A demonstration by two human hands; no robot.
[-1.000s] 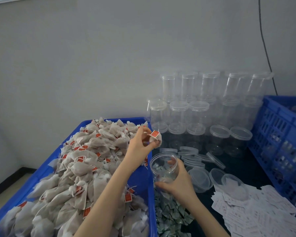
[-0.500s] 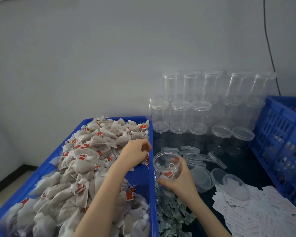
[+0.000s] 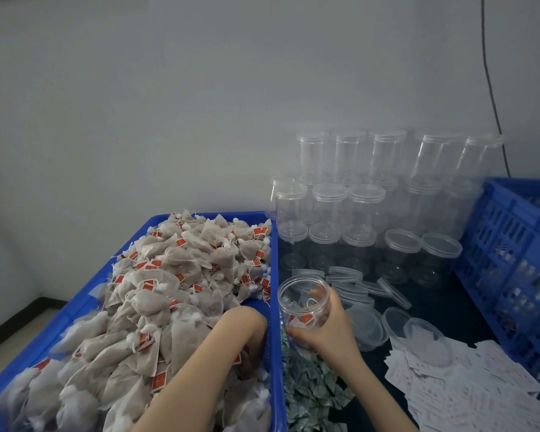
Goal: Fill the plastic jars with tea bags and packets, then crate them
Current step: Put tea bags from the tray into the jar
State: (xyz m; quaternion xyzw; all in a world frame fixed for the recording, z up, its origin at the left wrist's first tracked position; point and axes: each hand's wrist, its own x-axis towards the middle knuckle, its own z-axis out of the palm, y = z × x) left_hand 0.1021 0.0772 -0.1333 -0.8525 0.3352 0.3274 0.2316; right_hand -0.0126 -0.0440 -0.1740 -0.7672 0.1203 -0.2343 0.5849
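Dark table [image 3: 443, 304] carries stacked clear jars [image 3: 328, 238], loose lids [image 3: 365, 288] (some overlapping), white slips [image 3: 468, 397].

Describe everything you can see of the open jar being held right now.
The jar is a clear plastic cylinder with a ridged neck and no lid. It is held tilted, mouth up and toward the camera, beside the right wall of the blue tub. The right hand grips it from the right, thumb underneath. Inside lie a few tea bags, one showing a red tag; the exact count is unclear.

Single head view, looking forward-down, close over worktop, wall behind.
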